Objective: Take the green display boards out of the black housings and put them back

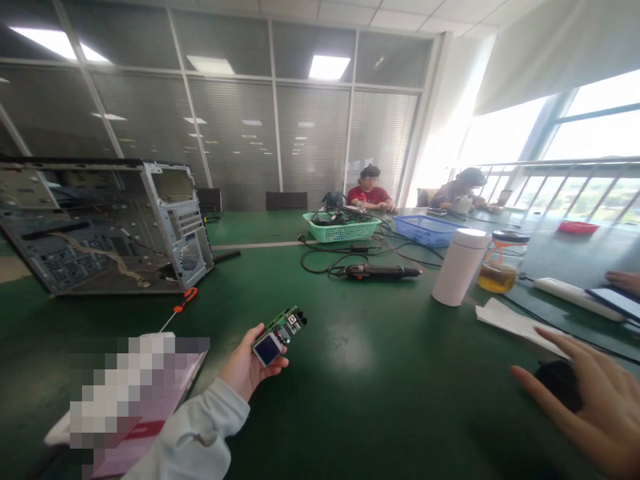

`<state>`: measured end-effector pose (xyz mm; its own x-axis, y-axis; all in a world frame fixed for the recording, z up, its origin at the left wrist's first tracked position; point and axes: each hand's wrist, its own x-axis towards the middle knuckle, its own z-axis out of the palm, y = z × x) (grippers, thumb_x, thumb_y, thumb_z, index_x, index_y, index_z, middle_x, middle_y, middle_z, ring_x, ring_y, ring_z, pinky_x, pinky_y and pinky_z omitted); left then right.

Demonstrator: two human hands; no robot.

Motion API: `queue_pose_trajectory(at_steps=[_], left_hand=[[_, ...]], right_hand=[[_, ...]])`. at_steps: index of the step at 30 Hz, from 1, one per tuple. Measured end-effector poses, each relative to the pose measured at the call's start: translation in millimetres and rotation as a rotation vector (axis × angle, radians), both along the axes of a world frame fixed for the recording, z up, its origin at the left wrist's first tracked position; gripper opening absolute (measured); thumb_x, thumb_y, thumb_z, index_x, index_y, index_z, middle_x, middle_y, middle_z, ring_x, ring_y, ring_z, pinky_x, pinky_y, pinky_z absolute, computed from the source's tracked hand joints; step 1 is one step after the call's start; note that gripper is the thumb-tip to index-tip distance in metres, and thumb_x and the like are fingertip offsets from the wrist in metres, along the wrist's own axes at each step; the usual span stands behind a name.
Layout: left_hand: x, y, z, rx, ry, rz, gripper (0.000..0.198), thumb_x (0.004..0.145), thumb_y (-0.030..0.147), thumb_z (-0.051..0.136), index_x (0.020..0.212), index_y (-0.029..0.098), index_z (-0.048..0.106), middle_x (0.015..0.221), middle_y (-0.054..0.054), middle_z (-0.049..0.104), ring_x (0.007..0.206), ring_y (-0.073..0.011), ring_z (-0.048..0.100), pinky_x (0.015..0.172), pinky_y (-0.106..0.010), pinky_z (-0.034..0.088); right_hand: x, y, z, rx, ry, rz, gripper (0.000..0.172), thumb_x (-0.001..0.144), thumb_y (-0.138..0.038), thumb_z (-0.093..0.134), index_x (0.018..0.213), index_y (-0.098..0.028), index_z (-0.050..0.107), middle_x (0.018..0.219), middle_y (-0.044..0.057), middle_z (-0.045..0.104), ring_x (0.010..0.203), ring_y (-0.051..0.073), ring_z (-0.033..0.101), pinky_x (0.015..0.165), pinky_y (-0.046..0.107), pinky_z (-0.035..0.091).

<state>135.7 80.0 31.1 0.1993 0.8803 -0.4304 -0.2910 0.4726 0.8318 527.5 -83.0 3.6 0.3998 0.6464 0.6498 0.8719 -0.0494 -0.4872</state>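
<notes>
My left hand (249,362) is closed around a small green circuit board (281,335) with a little dark screen, held tilted above the green table (345,413). Black parts stick out at the board's far end. At the lower right, my right hand (595,393) has its thumb and fingers spread, with nothing between them. Partly hidden behind it is a dark rounded object (556,383); whether the hand touches it I cannot tell. A sheet of white paper (515,323) lies just beyond those fingers.
An open computer case (193,230) stands at the left, near an orange-handled tool (186,300). A black electric screwdriver (383,272), a green basket (343,230) of cables, a blue basket (430,230), a white bottle (457,270) and a jar (503,267) stand farther back. Two people sit beyond.
</notes>
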Motion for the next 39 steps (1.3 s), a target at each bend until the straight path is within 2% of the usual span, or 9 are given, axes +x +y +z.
queue_pose_trajectory(at_steps=[2,7,11,16,20,24,28,33,39], left_hand=[[-0.2,-1.0,0.3,-0.003,0.000,-0.064,0.039,0.087,0.035,0.035,0.067,0.009,0.056,0.051,-0.007,0.062,0.042,-0.0144,0.061,0.040,-0.020,0.047],[-0.8,-0.3,-3.1,-0.001,0.044,-0.164,0.046,0.088,0.036,0.029,0.062,0.009,0.057,0.048,-0.008,0.062,0.041,-0.0143,0.060,0.041,-0.020,0.044],[-0.2,-0.6,-9.2,0.094,0.109,-0.263,0.042,0.082,0.041,0.039,0.063,0.009,0.058,0.046,-0.008,0.062,0.042,-0.0155,0.060,0.039,-0.020,0.041],[1.0,-3.8,-15.2,0.280,0.169,-0.416,0.045,0.065,0.056,0.056,0.062,0.011,0.059,0.048,-0.004,0.063,0.040,-0.0155,0.060,0.039,-0.020,0.041],[-0.3,-1.7,-17.7,0.242,0.138,-0.420,0.053,0.068,0.064,0.044,0.061,0.013,0.055,0.040,-0.002,0.059,0.032,-0.0140,0.055,0.032,-0.019,0.037],[-3.0,0.8,-16.9,0.190,0.122,-0.419,0.058,0.074,0.064,0.032,0.066,0.013,0.057,0.042,-0.003,0.059,0.027,-0.0112,0.049,0.026,-0.017,0.029],[-3.9,1.9,-18.8,0.192,0.165,-0.417,0.055,0.078,0.059,0.031,0.056,0.014,0.054,0.030,0.001,0.049,0.020,-0.0066,0.037,0.023,-0.015,0.020],[-2.3,1.9,-24.8,0.266,0.163,-0.419,0.051,0.076,0.058,0.035,0.054,0.015,0.051,0.024,0.004,0.041,0.019,-0.0059,0.032,0.024,-0.016,0.020],[0.7,-1.6,-17.1,0.274,0.181,-0.292,0.049,0.069,0.060,0.047,0.060,0.013,0.057,0.043,0.001,0.054,0.034,-0.0081,0.047,0.032,-0.017,0.032]], right_hand=[[-48.4,31.5,12.9,-0.043,0.026,0.169,0.053,0.075,-0.050,0.050,0.118,-0.020,0.042,0.118,0.015,0.042,0.114,0.036,0.033,0.093,0.056,0.021],[-163.6,103.8,24.0,-0.314,0.572,0.701,0.068,0.073,-0.066,0.042,0.119,-0.016,0.037,0.103,0.012,0.051,0.096,0.026,0.048,0.083,0.041,0.039],[-216.1,132.5,19.5,-0.553,0.718,0.858,0.068,0.070,-0.077,0.035,0.095,-0.016,0.051,0.063,0.005,0.053,0.058,0.019,0.051,0.056,0.030,0.041],[-226.6,131.6,7.6,-1.016,1.102,0.983,0.058,0.074,-0.070,0.029,0.072,-0.015,0.045,0.046,0.001,0.043,0.032,0.009,0.037,0.032,0.019,0.021],[-222.3,123.9,12.1,-1.217,1.356,1.017,0.044,0.084,-0.046,0.014,0.075,-0.015,0.042,0.048,-0.002,0.040,0.033,0.009,0.039,0.035,0.017,0.027],[-223.0,120.5,13.1,-1.373,1.596,1.211,0.057,0.084,-0.036,0.000,0.090,-0.008,0.050,0.059,0.005,0.053,0.043,0.014,0.056,0.042,0.020,0.039],[-228.1,120.5,0.7,-1.379,1.696,1.427,0.073,0.083,-0.043,-0.012,0.105,-0.005,0.047,0.065,0.009,0.058,0.055,0.018,0.062,0.047,0.020,0.042],[-233.3,119.5,-9.3,-1.330,1.776,1.370,0.081,0.081,-0.054,-0.018,0.106,-0.009,0.045,0.062,0.006,0.057,0.046,0.018,0.059,0.045,0.023,0.043],[-234.7,112.7,-6.2,-1.066,1.711,1.308,0.044,0.070,-0.053,0.036,0.088,-0.013,0.043,0.074,0.004,0.054,0.051,0.013,0.057,0.048,0.019,0.042]])
